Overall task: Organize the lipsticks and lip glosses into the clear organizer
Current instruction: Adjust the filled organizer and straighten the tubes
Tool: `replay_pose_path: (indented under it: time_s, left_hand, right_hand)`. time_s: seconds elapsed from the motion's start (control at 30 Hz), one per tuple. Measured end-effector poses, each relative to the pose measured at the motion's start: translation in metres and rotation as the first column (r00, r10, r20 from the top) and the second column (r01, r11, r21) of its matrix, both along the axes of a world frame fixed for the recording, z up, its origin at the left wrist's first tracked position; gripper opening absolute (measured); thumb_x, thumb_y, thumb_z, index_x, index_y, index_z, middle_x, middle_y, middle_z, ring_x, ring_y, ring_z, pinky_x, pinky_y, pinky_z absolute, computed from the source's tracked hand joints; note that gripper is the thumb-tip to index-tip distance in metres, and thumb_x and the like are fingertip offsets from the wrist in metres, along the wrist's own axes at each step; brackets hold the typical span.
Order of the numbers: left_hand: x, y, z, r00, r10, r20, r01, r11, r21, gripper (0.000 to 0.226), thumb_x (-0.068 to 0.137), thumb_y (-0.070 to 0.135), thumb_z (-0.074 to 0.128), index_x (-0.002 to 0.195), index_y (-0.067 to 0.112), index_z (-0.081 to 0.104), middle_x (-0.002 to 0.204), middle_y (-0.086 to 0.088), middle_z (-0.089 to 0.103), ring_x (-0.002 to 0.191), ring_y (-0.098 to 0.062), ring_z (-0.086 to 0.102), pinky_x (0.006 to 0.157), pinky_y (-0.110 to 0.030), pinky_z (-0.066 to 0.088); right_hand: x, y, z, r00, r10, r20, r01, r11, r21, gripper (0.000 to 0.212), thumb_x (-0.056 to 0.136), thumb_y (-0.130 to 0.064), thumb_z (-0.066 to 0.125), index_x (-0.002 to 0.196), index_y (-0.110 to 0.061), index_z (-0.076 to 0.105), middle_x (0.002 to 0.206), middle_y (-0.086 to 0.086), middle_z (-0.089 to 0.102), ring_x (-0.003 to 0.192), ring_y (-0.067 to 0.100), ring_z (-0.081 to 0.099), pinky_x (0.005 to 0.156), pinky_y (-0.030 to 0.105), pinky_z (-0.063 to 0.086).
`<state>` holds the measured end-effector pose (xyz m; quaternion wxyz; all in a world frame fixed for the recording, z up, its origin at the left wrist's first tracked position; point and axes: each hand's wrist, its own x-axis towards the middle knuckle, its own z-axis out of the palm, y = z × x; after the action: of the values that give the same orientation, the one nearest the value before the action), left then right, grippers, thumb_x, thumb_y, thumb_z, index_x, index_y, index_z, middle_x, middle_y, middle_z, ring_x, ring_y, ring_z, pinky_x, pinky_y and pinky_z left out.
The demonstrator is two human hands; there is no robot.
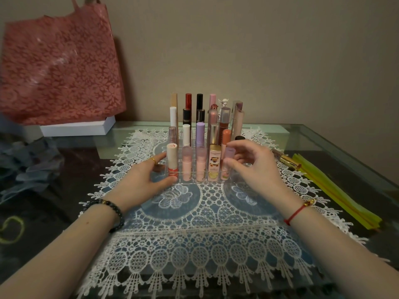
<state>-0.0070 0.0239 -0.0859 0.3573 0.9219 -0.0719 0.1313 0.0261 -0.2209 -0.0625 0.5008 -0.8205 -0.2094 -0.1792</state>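
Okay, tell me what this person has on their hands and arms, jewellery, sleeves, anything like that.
Both forearms are bare, with no sleeves in view. The left hand has a gold ring on one finger, and its wrist carries a dark beaded bracelet with a gold bead. The right hand wears no ring that shows; its wrist has a thin red cord bracelet with a small gold charm.

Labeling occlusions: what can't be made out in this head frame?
All head view.
1. Lilac tube pinched by the right hand: seating in its slot unclear.
2. Dark-capped tube: body hidden behind the right hand.
3. Gold-capped item: its left end hidden by the right hand.
4. Clear organizer: left wall covered by the left hand; tube labels too small to read.
5. Pink bag: cut off by the top and left edges.
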Motion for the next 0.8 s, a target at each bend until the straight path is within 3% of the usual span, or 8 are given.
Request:
replay_pose_path:
  time_s: [0.2, 0.53, 0.8]
  left_hand:
    - [0.001, 0.0, 0.0, 1.0, -0.003, -0.005, 0.003, 1.0, -0.002, 0.071, 0.073, 0.047, 0.064, 0.135, 0.03, 0.036, 0.108, 0.008, 0.058, 0.099, -0.003, 0.052, 0.083, -0.019, 0.038]
    - [0.0, 0.0, 0.001, 1.0, -0.01, -0.011, 0.011, 1.0, 0.014, 0.076, 0.067, 0.055, 0.06, 0.135, 0.028, 0.038, 0.109, 0.007, 0.059, 0.099, -0.004, 0.053, 0.078, -0.015, 0.037]
    - [-0.002, -0.001, 0.004, 1.0, -0.008, -0.013, 0.008, 1.0, 0.024, 0.077, 0.066, 0.054, 0.06, 0.135, 0.028, 0.038, 0.11, 0.004, 0.06, 0.099, -0.007, 0.054, 0.084, -0.02, 0.039]
  right_hand:
    - [0.0, 0.0, 0.0, 1.0, -0.006, 0.004, 0.006, 1.0, -0.006, 0.034, 0.073, -0.014, 0.071, 0.097, -0.034, 0.058, 0.087, -0.011, 0.063, 0.08, 0.003, 0.059, 0.071, 0.017, 0.052]
    - [-0.001, 0.0, 0.003, 1.0, -0.017, -0.012, 0.018, 1.0, 0.022, 0.033, 0.075, -0.012, 0.069, 0.102, -0.026, 0.059, 0.09, -0.009, 0.063, 0.083, 0.003, 0.06, 0.074, 0.018, 0.052]
    - [-0.002, -0.015, 0.019, 0.99, -0.105, 0.09, 0.097, 0.991, 0.092, 0.026, 0.078, -0.013, 0.068, 0.1, -0.025, 0.061, 0.087, -0.008, 0.064, 0.081, 0.003, 0.06, 0.074, 0.013, 0.051]
